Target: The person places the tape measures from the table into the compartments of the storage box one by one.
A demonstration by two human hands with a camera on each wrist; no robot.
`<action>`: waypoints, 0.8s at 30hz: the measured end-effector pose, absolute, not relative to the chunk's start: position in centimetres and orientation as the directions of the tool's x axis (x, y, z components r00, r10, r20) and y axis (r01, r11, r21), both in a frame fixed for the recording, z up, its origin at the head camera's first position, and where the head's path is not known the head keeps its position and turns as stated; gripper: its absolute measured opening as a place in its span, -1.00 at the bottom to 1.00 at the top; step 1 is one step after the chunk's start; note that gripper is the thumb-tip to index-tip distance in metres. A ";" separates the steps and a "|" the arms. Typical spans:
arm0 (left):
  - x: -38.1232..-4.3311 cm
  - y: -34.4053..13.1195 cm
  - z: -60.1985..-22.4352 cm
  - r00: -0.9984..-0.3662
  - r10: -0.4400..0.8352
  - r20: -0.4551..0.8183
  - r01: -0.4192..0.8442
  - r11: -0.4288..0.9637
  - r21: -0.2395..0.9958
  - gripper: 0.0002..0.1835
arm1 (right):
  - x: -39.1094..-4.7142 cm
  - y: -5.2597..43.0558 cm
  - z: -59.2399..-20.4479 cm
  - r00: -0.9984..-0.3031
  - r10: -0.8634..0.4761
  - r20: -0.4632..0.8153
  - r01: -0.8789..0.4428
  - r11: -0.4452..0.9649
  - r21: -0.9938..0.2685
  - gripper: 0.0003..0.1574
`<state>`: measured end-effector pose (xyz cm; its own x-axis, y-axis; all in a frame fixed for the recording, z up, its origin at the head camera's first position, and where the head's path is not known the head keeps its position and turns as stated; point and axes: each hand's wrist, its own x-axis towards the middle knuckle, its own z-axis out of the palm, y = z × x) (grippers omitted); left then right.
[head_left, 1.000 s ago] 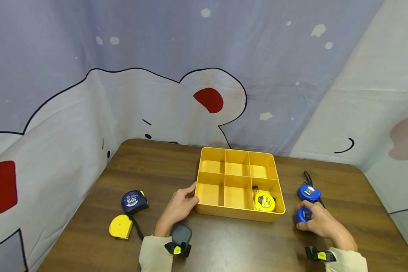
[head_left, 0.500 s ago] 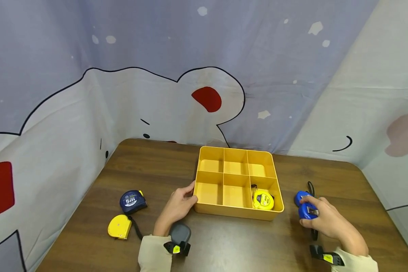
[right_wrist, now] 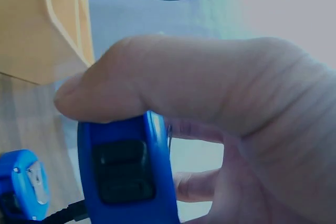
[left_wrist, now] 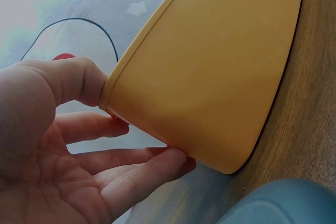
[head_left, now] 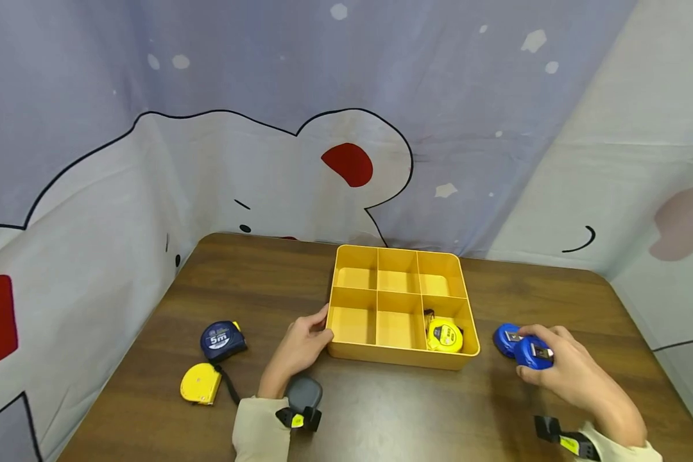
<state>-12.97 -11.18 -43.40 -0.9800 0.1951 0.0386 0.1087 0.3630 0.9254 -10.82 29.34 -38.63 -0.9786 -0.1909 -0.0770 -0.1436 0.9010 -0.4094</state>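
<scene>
My left hand (head_left: pixel 300 346) rests against the left front corner of a yellow six-compartment organizer box (head_left: pixel 393 354). In the left wrist view the thumb touches the rim corner of the box, while relaxed fingers (left_wrist: pixel 144 177) lie along its side. A yellow tape measure (head_left: pixel 444 335) sits in the front right compartment. To the right of the box, my right hand (head_left: pixel 566 366) holds a blue tape measure (head_left: pixel 534 353) between thumb and fingers, its black strap partly showing in the right wrist view. Another blue tape measure (head_left: pixel 505 339) lies just behind it, overlapped in the head view.
On the left of the wooden table (head_left: pixel 393 417) lie a dark blue tape measure (head_left: pixel 222 340) and a yellow tape measure (head_left: pixel 201 384) with a black strap. A dark grey rounded object (head_left: pixel 304 393) is beside my left wrist. A patterned curtain (head_left: pixel 254 173) hangs behind.
My right hand has taken up the nearer blue tape measure and moved it slightly right and back. The left hand stays at the box corner; the head view has shifted slightly.
</scene>
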 end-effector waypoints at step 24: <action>-13.0 -11.2 -43.5 -0.983 0.181 0.014 0.078 0.355 0.932 -0.48 | -8.5 28.7 -35.6 -0.991 -0.130 -0.011 -0.114 0.907 -0.406 -0.11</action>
<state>-13.04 -11.19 -43.55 -0.9835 0.1805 0.0140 0.0784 0.3549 0.9316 -8.53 28.70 -35.57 -0.9914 -0.1301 -0.0115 -0.1143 0.9069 -0.4055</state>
